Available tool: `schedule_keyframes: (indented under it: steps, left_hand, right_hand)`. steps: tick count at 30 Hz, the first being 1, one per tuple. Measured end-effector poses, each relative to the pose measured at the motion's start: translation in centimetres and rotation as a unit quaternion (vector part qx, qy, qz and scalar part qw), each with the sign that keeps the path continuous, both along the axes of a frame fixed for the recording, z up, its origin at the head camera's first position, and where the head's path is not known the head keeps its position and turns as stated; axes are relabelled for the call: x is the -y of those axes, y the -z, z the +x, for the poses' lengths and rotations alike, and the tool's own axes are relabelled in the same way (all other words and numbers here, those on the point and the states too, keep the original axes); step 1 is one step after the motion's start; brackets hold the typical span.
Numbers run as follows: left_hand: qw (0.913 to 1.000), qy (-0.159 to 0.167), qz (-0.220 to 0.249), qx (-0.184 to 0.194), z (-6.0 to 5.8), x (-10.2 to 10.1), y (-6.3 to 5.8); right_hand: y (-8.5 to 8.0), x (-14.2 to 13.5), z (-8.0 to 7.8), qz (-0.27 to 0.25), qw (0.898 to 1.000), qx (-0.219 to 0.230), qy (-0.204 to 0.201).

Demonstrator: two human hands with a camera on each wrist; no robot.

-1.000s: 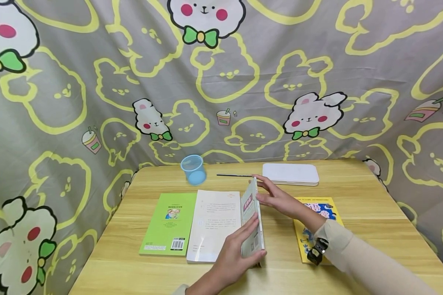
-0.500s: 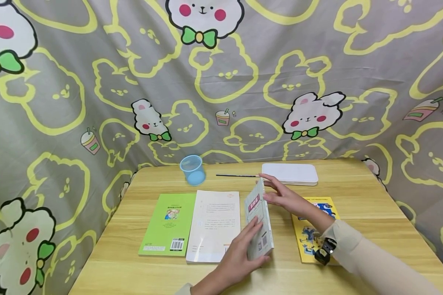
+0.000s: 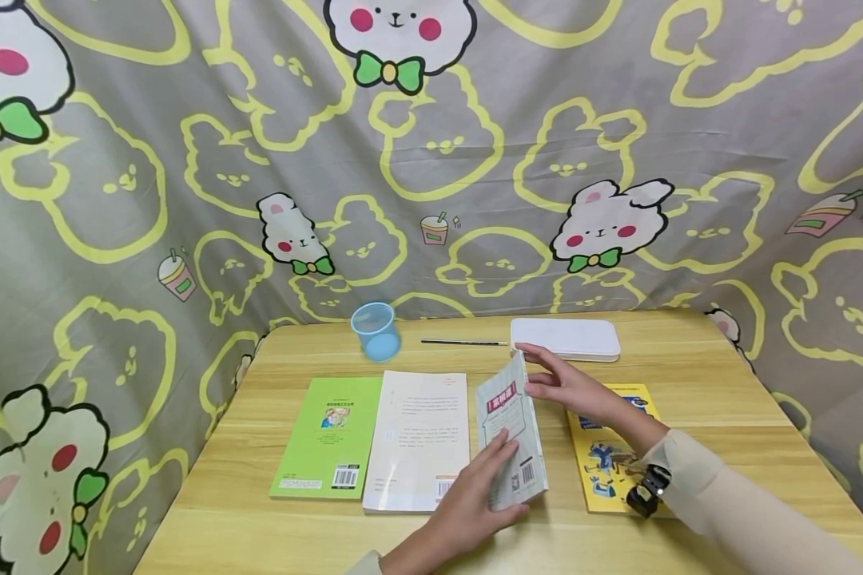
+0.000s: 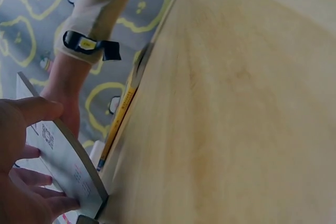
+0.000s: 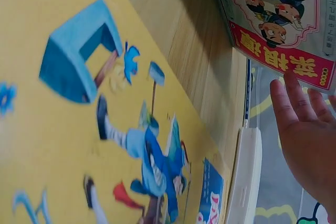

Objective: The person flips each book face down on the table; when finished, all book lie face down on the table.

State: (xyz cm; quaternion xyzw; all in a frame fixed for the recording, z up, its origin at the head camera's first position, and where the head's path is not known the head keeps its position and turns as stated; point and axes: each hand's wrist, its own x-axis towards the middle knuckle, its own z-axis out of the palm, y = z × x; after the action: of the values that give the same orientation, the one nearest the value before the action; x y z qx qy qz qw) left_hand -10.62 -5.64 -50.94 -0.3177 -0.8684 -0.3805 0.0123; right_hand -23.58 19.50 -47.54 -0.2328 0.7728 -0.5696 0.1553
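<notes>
A pale grey-green book stands tilted on the table, its back cover with a barcode facing up and left in the head view. My left hand grips its lower part, fingers spread on the back cover and thumb at the bottom edge; the left wrist view shows this thumb by the book's edge. At the top right corner, my right hand touches the book with fairly straight fingers. Seen from the right wrist, those fingertips lie at the red title band of the illustrated front cover.
Left of the book lie a white book and a green book, side by side. A yellow book is under the right forearm. Behind stand a blue mesh cup, a thin dark brush-like stick and a white case.
The grey-green book has shifted right, away from the white book, and leans over so more of its back cover shows. Both hands have moved right with it.
</notes>
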Motion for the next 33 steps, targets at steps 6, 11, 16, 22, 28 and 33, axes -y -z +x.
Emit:
schedule_keyframes:
  steps: [6, 11, 16, 22, 28, 33]
  left_hand:
    - [0.9994, -0.026, -0.025, 0.006, 0.0, -0.6, 0.2]
    - [0.9981, -0.035, -0.051, 0.009, -0.2, -0.9, 0.3]
    - [0.9963, -0.036, -0.078, -0.004, -0.3, -1.2, 0.4]
    - [0.9941, -0.049, -0.097, 0.002, -0.3, -1.5, 0.6]
    - [0.9898, -0.059, -0.130, 0.004, -0.2, -1.8, 0.7]
    - [0.9854, -0.058, -0.160, -0.004, -0.2, -1.8, 0.7]
  right_hand:
    - [0.1, -0.7, 0.0, 0.005, 1.000, 0.002, -0.002]
    - [0.5, -1.5, -0.2, 0.011, 1.000, 0.004, -0.003]
    - [1.0, -2.4, -0.5, 0.032, 0.999, -0.013, -0.016]
    - [1.1, -3.5, -0.8, 0.064, 0.997, -0.012, -0.037]
    - [1.6, -4.0, -0.6, 0.111, 0.993, -0.019, -0.033]
    - [2.2, -4.0, -0.3, 0.155, 0.985, -0.075, -0.013]
